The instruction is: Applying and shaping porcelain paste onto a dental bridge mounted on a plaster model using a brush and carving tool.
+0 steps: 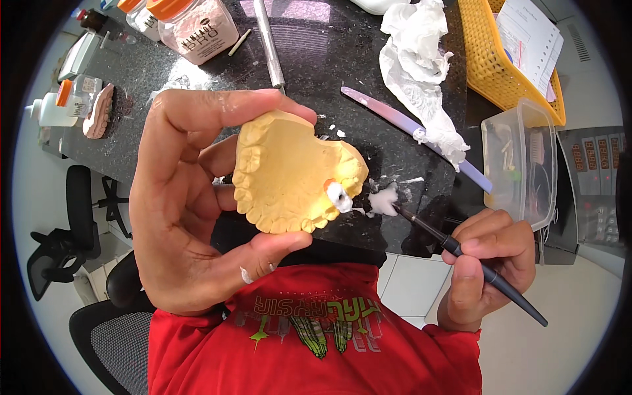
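Black speckled bench (342,59) spans the head view, bearing jars (197,33), a purple spatula (388,115) and crumpled tissue (415,59), with a yellow basket (486,56) at right. Over its near edge the left hand (181,197), curled half open, grips the yellow cast (283,168) by opposite edges, tooth side showing. Pinched closed, the right hand (494,257) holds a black tool (454,246), its tip at a white blob (383,199) beside the cast.

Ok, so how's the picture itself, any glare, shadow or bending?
In the head view, a purplish reflection glares off the dark worktop near the top; in that same view, the yellow dental model is brightly lit and fairly sharp, while fingers of the left hand behind it are shaded; also in the head view, the fisheye bends things toward a black rim.
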A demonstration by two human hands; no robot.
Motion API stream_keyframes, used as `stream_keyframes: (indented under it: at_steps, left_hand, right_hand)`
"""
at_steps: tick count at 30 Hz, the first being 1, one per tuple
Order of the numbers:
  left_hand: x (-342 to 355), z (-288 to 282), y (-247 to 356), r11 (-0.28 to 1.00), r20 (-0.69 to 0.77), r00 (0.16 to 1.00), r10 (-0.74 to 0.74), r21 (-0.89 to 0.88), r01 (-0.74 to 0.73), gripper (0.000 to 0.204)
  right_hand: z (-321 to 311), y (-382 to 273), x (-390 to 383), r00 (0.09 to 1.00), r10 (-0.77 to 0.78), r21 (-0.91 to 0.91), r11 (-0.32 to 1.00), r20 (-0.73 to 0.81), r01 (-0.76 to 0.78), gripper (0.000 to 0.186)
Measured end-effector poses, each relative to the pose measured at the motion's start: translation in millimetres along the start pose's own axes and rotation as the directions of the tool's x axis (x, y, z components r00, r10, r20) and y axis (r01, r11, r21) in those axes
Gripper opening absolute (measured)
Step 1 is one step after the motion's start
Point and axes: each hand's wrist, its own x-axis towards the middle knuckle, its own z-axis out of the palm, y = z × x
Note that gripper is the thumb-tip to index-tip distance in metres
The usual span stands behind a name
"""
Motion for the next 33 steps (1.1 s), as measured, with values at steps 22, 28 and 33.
stream_keyframes:
  at_steps: [22, 28, 33]
  left_hand:
    - [-1, 0, 3, 0.999, 0.062, 0.998, 0.012, -0.035, -0.010, 0.078]
    - [-1, 0, 5, 0.999, 0.068, 0.998, -0.005, -0.036, 0.007, 0.077]
    - [1, 1, 5, 1.000, 0.057, 0.998, -0.011, -0.015, 0.012, 0.076]
  right_hand:
    - [16, -2, 5, 0.959, -0.272, 0.078, 0.961, 0.079, 0.266, 0.022]
    - [16, -2, 8, 0.946, -0.260, 0.079, 0.965, 0.195, 0.249, 0.024]
    - [15, -5, 10, 0.947, -0.240, 0.043, 0.971, 0.216, 0.236, 0.024]
